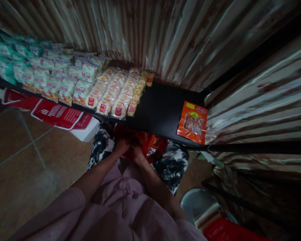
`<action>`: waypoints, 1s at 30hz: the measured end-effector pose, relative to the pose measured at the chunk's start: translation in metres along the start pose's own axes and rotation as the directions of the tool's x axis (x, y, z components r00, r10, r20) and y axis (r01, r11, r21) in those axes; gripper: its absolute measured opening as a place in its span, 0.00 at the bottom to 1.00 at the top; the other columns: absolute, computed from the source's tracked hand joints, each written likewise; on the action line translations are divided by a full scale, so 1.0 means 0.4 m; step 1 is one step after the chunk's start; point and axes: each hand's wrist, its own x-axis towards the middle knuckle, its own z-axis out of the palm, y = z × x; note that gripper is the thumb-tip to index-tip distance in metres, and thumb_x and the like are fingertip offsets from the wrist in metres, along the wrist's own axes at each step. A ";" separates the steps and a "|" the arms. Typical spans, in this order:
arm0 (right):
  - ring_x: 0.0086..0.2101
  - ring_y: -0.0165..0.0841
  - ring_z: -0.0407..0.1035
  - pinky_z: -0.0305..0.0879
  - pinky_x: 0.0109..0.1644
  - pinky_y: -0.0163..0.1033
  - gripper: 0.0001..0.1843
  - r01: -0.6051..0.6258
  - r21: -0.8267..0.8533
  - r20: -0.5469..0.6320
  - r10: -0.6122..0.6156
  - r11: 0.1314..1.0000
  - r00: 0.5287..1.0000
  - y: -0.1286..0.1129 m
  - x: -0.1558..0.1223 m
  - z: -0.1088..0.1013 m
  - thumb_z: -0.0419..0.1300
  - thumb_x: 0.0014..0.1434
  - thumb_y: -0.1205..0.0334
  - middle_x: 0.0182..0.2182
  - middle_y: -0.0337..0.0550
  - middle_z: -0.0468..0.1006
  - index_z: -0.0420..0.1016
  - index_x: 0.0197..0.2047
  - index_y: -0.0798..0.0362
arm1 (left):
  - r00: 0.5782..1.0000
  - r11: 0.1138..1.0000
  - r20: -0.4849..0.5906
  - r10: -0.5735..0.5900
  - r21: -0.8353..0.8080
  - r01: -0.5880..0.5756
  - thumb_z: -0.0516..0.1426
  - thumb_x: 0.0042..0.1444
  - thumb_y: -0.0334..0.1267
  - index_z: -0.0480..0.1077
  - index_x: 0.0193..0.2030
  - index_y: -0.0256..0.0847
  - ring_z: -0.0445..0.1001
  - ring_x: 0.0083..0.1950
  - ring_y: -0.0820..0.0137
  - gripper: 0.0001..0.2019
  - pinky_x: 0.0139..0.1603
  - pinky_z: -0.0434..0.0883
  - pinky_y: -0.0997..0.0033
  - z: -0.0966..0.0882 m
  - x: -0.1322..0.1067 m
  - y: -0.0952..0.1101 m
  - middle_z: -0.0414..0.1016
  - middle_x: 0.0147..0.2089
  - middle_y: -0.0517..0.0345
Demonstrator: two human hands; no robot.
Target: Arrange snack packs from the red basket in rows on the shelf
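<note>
Both of my hands are low over my lap, close together, just under the front edge of the black shelf [163, 103]. My left hand [122, 147] is curled closed at a red bag or basket [126, 156] that rests between my knees. Beside it, my right hand [137, 154] is closed too, with its fingers dim and partly hidden. What the fingers grip cannot be made out. Shiny orange-red packets [153, 145] lie in the red holder, to the right of my hands. A similar flat orange snack packet [192, 123] lies on the shelf's right end.
Rows of wrapped round crackers [117, 95], striped snack bags [61, 77] and green bags [8, 65] fill the shelf's left. Red baskets [60, 113] and a white box [86, 130] are beneath. A pleated curtain [140, 33] hangs behind; a basin [198, 201] stands lower right.
</note>
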 end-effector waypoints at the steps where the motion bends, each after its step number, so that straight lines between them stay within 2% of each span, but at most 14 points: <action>1: 0.33 0.37 0.74 0.71 0.38 0.41 0.16 -0.018 0.011 0.005 0.018 1.000 1.000 -0.004 -0.010 -0.001 0.54 0.48 0.62 0.29 0.43 0.79 0.72 0.41 0.53 | 1.000 1.000 -0.021 -0.010 0.025 0.010 0.54 0.51 0.34 0.72 0.44 0.36 0.72 0.51 0.58 0.14 0.50 0.65 0.67 0.000 -0.012 0.001 0.75 0.47 0.43; 4: 0.34 0.36 0.74 0.71 0.38 0.40 0.19 -0.089 0.100 -0.029 0.092 0.991 0.995 -0.012 -0.033 -0.001 0.55 0.46 0.63 0.31 0.43 0.79 0.71 0.44 0.52 | 0.996 0.997 -0.057 -0.070 0.027 0.072 0.54 0.54 0.38 0.69 0.47 0.32 0.73 0.48 0.58 0.16 0.47 0.66 0.68 0.002 -0.043 0.000 0.75 0.46 0.40; 6: 0.35 0.34 0.73 0.70 0.40 0.39 0.19 -0.088 0.157 -0.082 0.101 0.984 0.991 -0.016 -0.045 0.000 0.55 0.45 0.64 0.34 0.43 0.79 0.71 0.43 0.52 | 0.993 0.993 -0.044 -0.107 -0.064 0.104 0.53 0.56 0.40 0.68 0.48 0.31 0.74 0.48 0.61 0.17 0.47 0.66 0.69 0.006 -0.061 -0.003 0.75 0.45 0.42; 8: 0.36 0.33 0.73 0.69 0.41 0.37 0.18 -0.034 0.164 -0.117 0.054 0.986 0.992 -0.018 -0.058 0.001 0.55 0.44 0.64 0.36 0.42 0.79 0.71 0.41 0.52 | 0.990 0.978 -0.035 -0.134 -0.164 0.127 0.53 0.57 0.40 0.68 0.48 0.33 0.73 0.48 0.64 0.16 0.47 0.66 0.72 0.011 -0.077 -0.009 0.75 0.46 0.44; 11: 0.38 0.32 0.72 0.68 0.43 0.37 0.18 0.055 0.132 -0.104 -0.042 0.990 0.994 -0.020 -0.078 0.003 0.54 0.43 0.63 0.39 0.42 0.78 0.71 0.40 0.51 | 0.986 0.951 -0.028 -0.165 -0.269 0.151 0.53 0.57 0.39 0.68 0.48 0.34 0.73 0.48 0.66 0.15 0.45 0.66 0.74 0.018 -0.094 -0.016 0.75 0.48 0.46; 15: 0.39 0.33 0.71 0.67 0.44 0.37 0.18 0.133 0.101 -0.110 -0.122 0.986 0.986 -0.024 -0.099 0.002 0.53 0.44 0.60 0.40 0.43 0.77 0.70 0.40 0.51 | 0.992 0.907 -0.018 -0.128 -0.407 0.110 0.52 0.57 0.40 0.69 0.43 0.35 0.74 0.44 0.68 0.12 0.42 0.67 0.75 0.025 -0.108 -0.017 0.76 0.43 0.50; 18: 0.36 0.33 0.71 0.68 0.42 0.38 0.16 0.122 0.120 -0.111 -0.109 0.985 0.988 -0.030 -0.103 -0.001 0.53 0.43 0.60 0.36 0.42 0.77 0.70 0.38 0.51 | 0.989 0.847 0.010 -0.147 -0.516 0.131 0.49 0.58 0.40 0.69 0.39 0.36 0.74 0.39 0.69 0.12 0.38 0.69 0.75 0.029 -0.112 -0.012 0.76 0.39 0.53; 23: 0.34 0.33 0.71 0.68 0.42 0.39 0.16 0.085 0.162 -0.142 -0.062 0.983 0.988 -0.036 -0.099 -0.012 0.54 0.41 0.60 0.33 0.41 0.77 0.70 0.37 0.51 | 0.983 0.750 0.044 -0.180 -0.640 0.166 0.47 0.56 0.37 0.68 0.38 0.37 0.75 0.38 0.71 0.11 0.36 0.70 0.75 0.034 -0.111 -0.004 0.76 0.39 0.55; 27: 0.34 0.33 0.71 0.68 0.42 0.39 0.15 0.131 0.162 -0.154 -0.106 0.978 0.982 -0.033 -0.101 -0.024 0.55 0.43 0.58 0.33 0.41 0.77 0.70 0.37 0.51 | 0.982 0.707 0.075 -0.171 -0.685 0.175 0.46 0.56 0.39 0.70 0.38 0.36 0.76 0.37 0.69 0.14 0.35 0.71 0.73 0.030 -0.116 0.005 0.77 0.38 0.54; 30: 0.33 0.33 0.71 0.68 0.41 0.39 0.15 0.145 0.163 -0.145 -0.122 0.976 0.982 -0.031 -0.106 -0.031 0.55 0.45 0.57 0.33 0.42 0.77 0.70 0.37 0.52 | 0.970 0.605 0.131 -0.204 -0.762 0.231 0.45 0.55 0.40 0.71 0.39 0.35 0.76 0.34 0.69 0.16 0.32 0.71 0.73 0.023 -0.128 0.017 0.78 0.35 0.53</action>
